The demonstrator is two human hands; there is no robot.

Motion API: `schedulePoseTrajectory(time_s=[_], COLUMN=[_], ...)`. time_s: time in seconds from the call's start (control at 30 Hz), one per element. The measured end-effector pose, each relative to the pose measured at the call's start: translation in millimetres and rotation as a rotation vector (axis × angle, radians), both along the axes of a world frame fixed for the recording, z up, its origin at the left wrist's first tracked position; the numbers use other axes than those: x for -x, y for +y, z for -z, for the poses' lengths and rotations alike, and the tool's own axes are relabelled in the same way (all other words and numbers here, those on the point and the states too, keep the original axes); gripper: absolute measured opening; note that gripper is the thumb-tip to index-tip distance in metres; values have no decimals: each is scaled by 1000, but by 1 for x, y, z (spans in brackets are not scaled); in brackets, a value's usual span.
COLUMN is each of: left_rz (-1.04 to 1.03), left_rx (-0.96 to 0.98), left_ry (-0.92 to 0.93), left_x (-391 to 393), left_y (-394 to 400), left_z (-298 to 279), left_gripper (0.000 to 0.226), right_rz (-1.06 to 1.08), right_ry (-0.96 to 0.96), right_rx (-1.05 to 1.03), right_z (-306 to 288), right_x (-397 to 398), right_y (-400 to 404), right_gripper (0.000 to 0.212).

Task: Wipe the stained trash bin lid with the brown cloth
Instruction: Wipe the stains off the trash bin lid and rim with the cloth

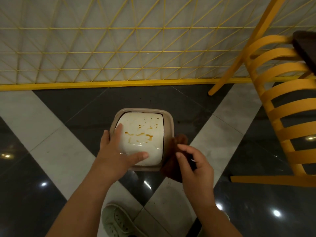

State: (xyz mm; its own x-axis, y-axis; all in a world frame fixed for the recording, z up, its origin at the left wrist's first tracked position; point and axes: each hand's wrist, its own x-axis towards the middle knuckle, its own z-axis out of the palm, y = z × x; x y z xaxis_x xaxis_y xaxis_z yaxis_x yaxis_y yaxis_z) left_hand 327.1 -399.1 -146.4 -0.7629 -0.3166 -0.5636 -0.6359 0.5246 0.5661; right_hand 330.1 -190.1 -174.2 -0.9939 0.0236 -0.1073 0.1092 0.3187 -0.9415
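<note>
A small trash bin stands on the floor, its beige rim [168, 120] framing a white lid [145, 124] marked with orange-brown stains [143, 133] near the middle. My left hand [118, 151] lies flat on the lid's near left part, fingers spread, thumb along the front edge. My right hand [193, 163] is just right of the bin, fingers closed on a brown cloth [176, 156] that hangs beside the bin's right rim. The cloth's lower part is hidden behind my hand.
A yellow wire fence [119, 53] runs along the wall behind the bin. A yellow slatted chair [282, 108] stands to the right, close to the bin. The floor is glossy dark and pale tile. My shoe [114, 219] is below.
</note>
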Motion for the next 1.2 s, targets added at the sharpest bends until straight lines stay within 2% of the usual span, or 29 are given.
schedulePoseTrajectory(time_s=[0.1,0.17,0.23,0.33,0.37,0.53,0.67,0.77,0.87,0.93,1.07,1.2], left_rz=[-30,-45,-50,-42,-46,-51,-43,-44,-52,-49,-77,-83], left_rx=[50,51,39,31,28,67,82,62,51,45,34,36], left_ry=[12,33,20,-1,1,4,20,22,32,25,21,58], left_x=[2,2,3,4,5,7,6,6,5,6,6,4], left_y=[4,4,3,4,4,7,8,6,5,5,4,6], left_z=[0,1,0,-1,-1,-3,-1,0,-1,0,2,3], left_gripper=[102,99,99,99,99,99,99,100,99,99,102,99], right_rz=[-285,-349,-275,-136,-123,-266,-395,-320,-122,-60,-198,-503], right_ry=[235,320,275,38,11,196,407,300,54,-17,145,439], right_rx=[-287,-370,-369,-252,-237,-377,-464,-450,-273,-208,-286,-422], right_z=[8,14,13,7,6,22,23,13,11,12,18,25], right_x=[4,14,35,62,60,-3,20,61,88,80,23,8], right_y=[-12,-18,-25,-30,-31,-30,-31,-37,-42,-44,-35,-26], right_gripper=[24,26,24,23,24,44,34,27,25,26,34,40])
